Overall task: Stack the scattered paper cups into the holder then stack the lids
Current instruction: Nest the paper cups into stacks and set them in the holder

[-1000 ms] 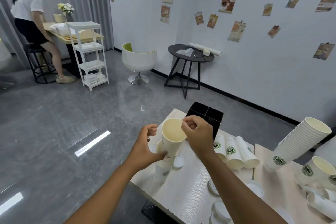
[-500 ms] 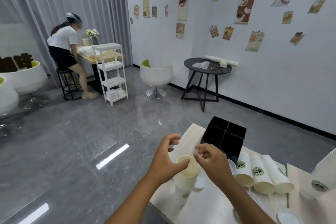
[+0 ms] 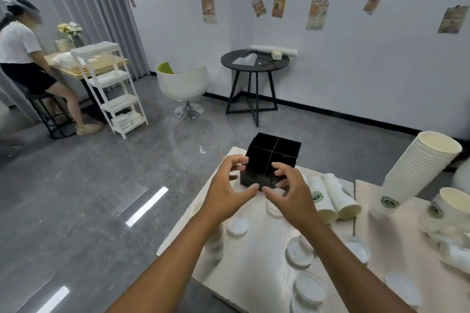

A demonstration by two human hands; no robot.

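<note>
— At frame centre, what sits nearest the desk (image 3: 254,249) edge?
— Item: black holder (image 3: 273,160), four square compartments, standing at the desk's far corner; bare grey floor (image 3: 101,198) fills the left of the frame beyond that edge. Whether anything is inside the compartments cannot be told.
— Hands?
— Left hand (image 3: 226,190) and right hand (image 3: 290,193) hover just in front of the holder, fingers spread and curved, holding nothing, thumbs nearly meeting.
— Cups?
— Lying cups (image 3: 330,198), white with green round logo, side by side right of the holder. Tall leaning stack (image 3: 419,168), right of frame, mouth upward. Partial cup stack (image 3: 216,241) under the left forearm, blurred.
— Lids?
— White round lids (image 3: 300,253) scattered flat across the lower desk, several well apart.
</note>
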